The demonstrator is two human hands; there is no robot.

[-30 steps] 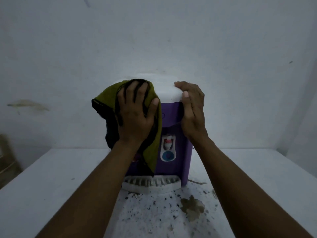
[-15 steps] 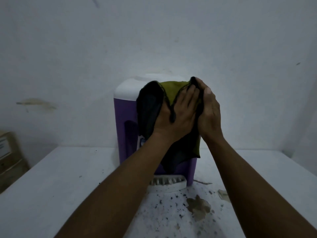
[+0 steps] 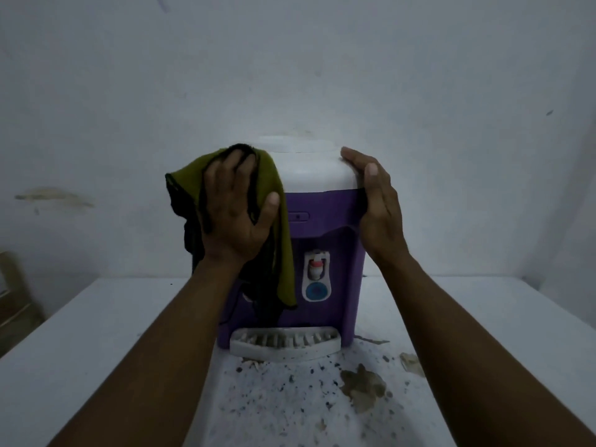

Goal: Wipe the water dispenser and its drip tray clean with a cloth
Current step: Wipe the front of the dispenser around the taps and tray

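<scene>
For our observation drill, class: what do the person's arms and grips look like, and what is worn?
The left forearm and right forearm are bare, no sleeves showing. The left grip and right grip wear no gloves; no watch or ring is visible.

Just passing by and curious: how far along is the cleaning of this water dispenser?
Early to midway, I'd guess. The white top looks clean. In hand: the left hand presses the cloth against the upper left side of the water dispenser while the right hand steadies the other corner. Left: the drip tray shows dark grime between its slats.
</scene>
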